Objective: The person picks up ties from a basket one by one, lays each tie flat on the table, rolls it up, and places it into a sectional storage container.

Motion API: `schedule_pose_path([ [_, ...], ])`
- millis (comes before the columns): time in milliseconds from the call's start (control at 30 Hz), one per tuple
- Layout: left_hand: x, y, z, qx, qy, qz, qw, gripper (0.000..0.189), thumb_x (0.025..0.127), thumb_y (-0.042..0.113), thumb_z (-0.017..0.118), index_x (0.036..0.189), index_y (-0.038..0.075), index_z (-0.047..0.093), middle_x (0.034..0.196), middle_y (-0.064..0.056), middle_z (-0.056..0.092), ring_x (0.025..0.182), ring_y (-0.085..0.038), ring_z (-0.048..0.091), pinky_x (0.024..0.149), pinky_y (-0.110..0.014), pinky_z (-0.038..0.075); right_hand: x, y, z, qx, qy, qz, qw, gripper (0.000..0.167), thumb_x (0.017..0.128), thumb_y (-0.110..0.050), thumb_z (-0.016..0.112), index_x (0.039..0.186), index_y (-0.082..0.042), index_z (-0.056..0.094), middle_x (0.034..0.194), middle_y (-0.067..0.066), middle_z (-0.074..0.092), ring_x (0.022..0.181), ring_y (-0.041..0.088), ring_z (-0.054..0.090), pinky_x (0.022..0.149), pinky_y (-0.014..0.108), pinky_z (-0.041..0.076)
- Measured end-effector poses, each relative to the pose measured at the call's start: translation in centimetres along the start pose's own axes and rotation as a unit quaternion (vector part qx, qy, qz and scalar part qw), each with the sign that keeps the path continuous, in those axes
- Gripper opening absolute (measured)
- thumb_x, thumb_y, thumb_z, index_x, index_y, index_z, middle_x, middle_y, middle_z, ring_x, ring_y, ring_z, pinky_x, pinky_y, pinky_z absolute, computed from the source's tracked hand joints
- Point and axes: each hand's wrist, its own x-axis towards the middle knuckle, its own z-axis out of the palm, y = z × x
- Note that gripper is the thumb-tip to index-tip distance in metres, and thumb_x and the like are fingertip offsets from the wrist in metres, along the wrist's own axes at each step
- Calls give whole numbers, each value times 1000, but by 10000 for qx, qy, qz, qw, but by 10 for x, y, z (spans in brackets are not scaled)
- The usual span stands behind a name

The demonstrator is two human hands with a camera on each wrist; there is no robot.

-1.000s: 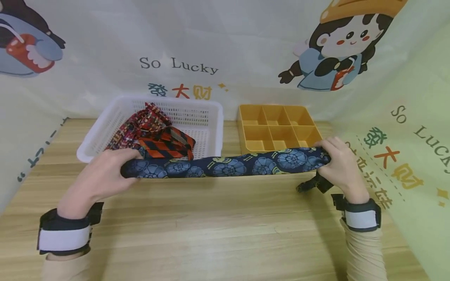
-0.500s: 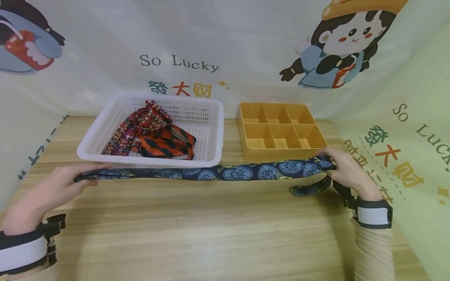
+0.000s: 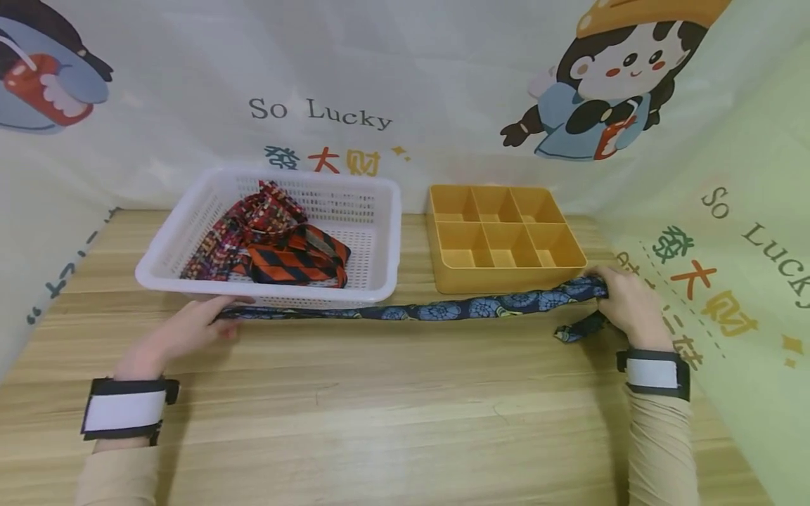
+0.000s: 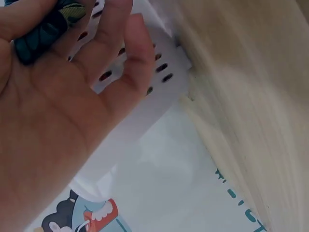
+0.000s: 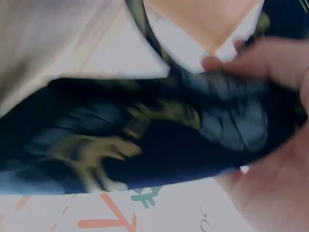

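Note:
A navy necktie (image 3: 443, 310) with blue flowers stretches sideways between my two hands, in front of the basket and the yellow box, sagging slightly. At its left end my left hand (image 3: 180, 334) pinches it between thumb and fingers; in the left wrist view the tie end (image 4: 41, 36) lies under the thumb while the other fingers are loosely bent. My right hand (image 3: 635, 306) grips the right end, and a short tail (image 3: 581, 327) hangs beneath it. Up close in the right wrist view, the necktie (image 5: 159, 130) is blurred, with tan animal figures among the flowers.
Behind the necktie stands a white perforated basket (image 3: 380, 232) holding a red checked cloth (image 3: 272, 211) and an orange-and-black patterned tie (image 3: 297, 260). To its right is a yellow box (image 3: 506, 279) with several compartments. Printed cloth walls (image 3: 443, 105) enclose the wooden table (image 3: 380, 407).
My left hand slid left along the necktie, then came back right, bringing its end closer. The right hand moved slightly right and down. The strip between them now looks narrower.

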Motion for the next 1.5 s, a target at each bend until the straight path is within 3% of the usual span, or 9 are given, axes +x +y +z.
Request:
schedule_pose_path([
  [133,5,5,7,-108,-218,-194,9995,40,91,3,54,131,7,47,73,4,65,68,-5,56,71,-34,45,0,1,4,47,699,192,9974,46,70,13,55,114,2,59,116,30,57,97,52,56,68,61,46],
  [233,7,10,10,-202,-417,-284,9985,46,91,4,53,136,10,43,76,4,68,72,-8,57,75,-38,45,1,2,7,208,902,164,9956,48,68,17,53,114,5,57,116,33,53,97,53,54,71,60,44],
  [767,16,18,20,-285,-577,-243,9976,55,94,14,56,143,13,32,68,6,64,65,-7,54,80,-44,46,-1,9,11,522,934,-31,9943,44,65,23,54,108,10,56,107,36,53,94,52,52,80,62,43],
  [867,13,16,15,-576,-565,-329,9962,52,93,14,58,140,8,36,72,4,69,69,-8,62,86,-49,46,-1,12,9,530,787,-56,9955,41,66,21,54,105,10,57,102,35,59,93,50,56,79,61,44],
  [967,4,9,6,-1016,-675,-308,9921,33,93,15,57,122,1,47,81,-2,74,77,-7,68,89,-45,49,-2,14,6,533,505,-9,9973,37,68,19,54,104,10,57,102,35,62,95,51,58,81,61,45],
  [1067,-7,-1,-6,-1410,-871,-182,9860,16,96,14,52,103,0,51,88,-8,74,82,-3,67,81,-32,52,-3,17,4,429,268,47,9987,27,74,15,57,100,9,59,99,33,64,91,49,59,79,60,46],
  [1200,-19,-14,-16,-1266,-791,-411,9879,21,100,20,47,93,2,56,84,-5,68,75,0,57,67,-24,46,-4,19,3,237,-62,187,9995,22,78,9,56,100,7,62,98,31,65,86,45,61,73,58,47],
  [1300,-26,-22,-20,-978,-625,-860,9895,26,101,25,44,98,1,56,85,-5,59,73,-4,49,64,-25,42,-2,18,4,227,-430,225,9986,31,75,8,50,104,7,62,101,33,63,81,42,60,71,56,47],
  [1500,-35,-33,-23,-1133,-633,-1380,9819,36,102,21,39,120,-10,45,118,-37,53,90,-24,61,69,-34,49,7,18,15,98,-945,143,9954,33,81,-1,46,111,4,58,99,31,64,71,31,56,65,46,45],
])
